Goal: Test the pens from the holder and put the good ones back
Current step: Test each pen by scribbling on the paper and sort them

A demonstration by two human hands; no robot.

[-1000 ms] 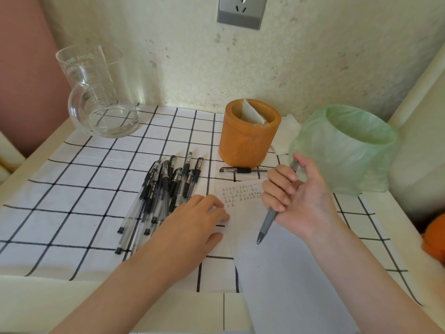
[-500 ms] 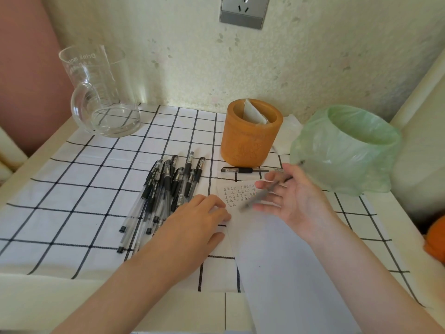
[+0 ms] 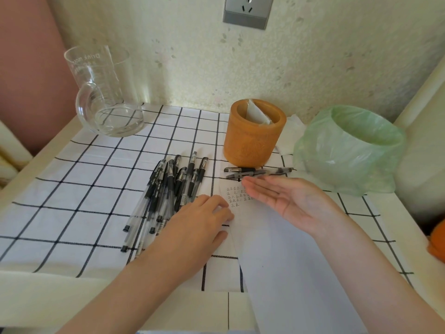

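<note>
The left hand (image 3: 199,225) lies palm down on the left edge of the white paper (image 3: 277,261); its fingers are loose and grab nothing; they just rest on the sheet. The right hand (image 3: 289,201) is over the top part of the paper; its palm faces up, its fingers are straight, and it holds nothing. Small black marks (image 3: 237,196) sit in rows at the top of the paper, right by the fingertips of the right hand.

Two pens (image 3: 242,169) lie side by side on the checked cloth (image 3: 72,189); they are between the right fingertips and the orange holder (image 3: 254,141); the fingertips are just beside them, but I cannot tell if they touch. A heap of pens (image 3: 168,179) lies left of the paper, close to the left hand. The holder stands upright near the wall; a folded white card (image 3: 255,112) sticks up in it. A green bag (image 3: 349,150) sits to the right of the holder; a glass jug (image 3: 106,97) stands at the back left.
</note>
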